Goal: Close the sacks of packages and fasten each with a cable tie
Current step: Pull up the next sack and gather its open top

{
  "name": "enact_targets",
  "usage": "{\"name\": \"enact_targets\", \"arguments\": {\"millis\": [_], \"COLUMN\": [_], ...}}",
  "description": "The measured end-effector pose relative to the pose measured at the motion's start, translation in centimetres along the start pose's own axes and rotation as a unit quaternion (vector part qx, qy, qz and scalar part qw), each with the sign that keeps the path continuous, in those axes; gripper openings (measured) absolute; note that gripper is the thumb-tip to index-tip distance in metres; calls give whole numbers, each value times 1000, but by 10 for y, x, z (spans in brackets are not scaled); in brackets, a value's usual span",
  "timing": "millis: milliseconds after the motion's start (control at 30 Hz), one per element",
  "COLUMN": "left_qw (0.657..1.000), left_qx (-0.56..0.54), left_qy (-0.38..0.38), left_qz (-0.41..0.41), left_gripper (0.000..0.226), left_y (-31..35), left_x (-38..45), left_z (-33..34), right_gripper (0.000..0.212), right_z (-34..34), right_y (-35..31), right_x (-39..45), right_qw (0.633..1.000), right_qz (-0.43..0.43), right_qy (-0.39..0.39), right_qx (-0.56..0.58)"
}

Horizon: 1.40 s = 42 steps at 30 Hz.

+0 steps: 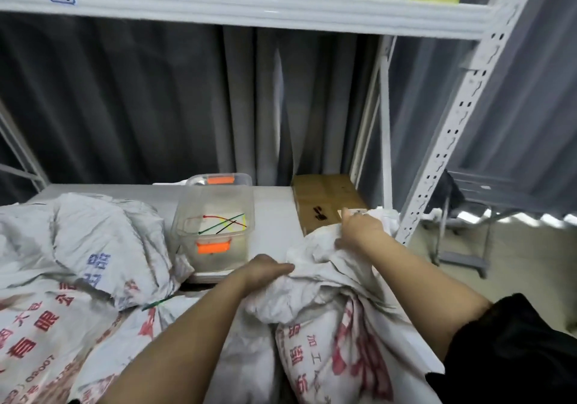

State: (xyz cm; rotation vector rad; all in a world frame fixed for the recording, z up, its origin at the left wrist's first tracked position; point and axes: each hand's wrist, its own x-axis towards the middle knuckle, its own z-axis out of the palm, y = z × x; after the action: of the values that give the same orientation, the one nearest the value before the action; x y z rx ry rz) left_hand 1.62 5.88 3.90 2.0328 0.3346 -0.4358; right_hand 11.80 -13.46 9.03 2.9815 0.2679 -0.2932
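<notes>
While both hands bunch up the white woven sack with red print (pixel 340 335) at 5 o'clock, left hand (pixel 265 271) clenched on its loose mouth, right hand (pixel 359 230) pinching fabric further back, clear plastic box with orange latches (pixel 215 232) holding coloured cable ties (pixel 223 224) at 12 o'clock

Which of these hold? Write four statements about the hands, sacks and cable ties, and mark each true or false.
1. Both hands grip the same sack: true; the left hand and right hand bunch the right sack.
2. The cable ties lie loose on the shelf: false; they are in the clear plastic box.
3. The box's latches are blue: false; orange.
4. A cardboard box sits behind the right sack: true.
</notes>
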Motion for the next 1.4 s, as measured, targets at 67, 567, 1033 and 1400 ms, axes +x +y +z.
{"name": "enact_targets", "arguments": {"millis": [67, 567, 1033, 1400], "left_qw": [997, 895, 936, 876], "left_qx": [22, 312, -145, 347], "left_qy": [39, 232, 73, 151], "left_qz": [64, 218, 312, 299], "left_gripper": [17, 28, 39, 62], "left_y": [21, 195, 257, 188], "left_x": [-9, -92, -116, -47], "left_z": [-10, -72, -27, -24], "right_gripper": [49, 32, 37, 31], "right_z": [-13, -141, -118, -142], "right_y": [10, 129, 78, 143], "right_x": [-15, -70, -111, -133], "right_qw": [999, 876, 813, 447], "right_qz": [-27, -41, -190, -69], "right_qy": [28, 416, 220, 170], "right_qx": [7, 242, 505, 876]}}
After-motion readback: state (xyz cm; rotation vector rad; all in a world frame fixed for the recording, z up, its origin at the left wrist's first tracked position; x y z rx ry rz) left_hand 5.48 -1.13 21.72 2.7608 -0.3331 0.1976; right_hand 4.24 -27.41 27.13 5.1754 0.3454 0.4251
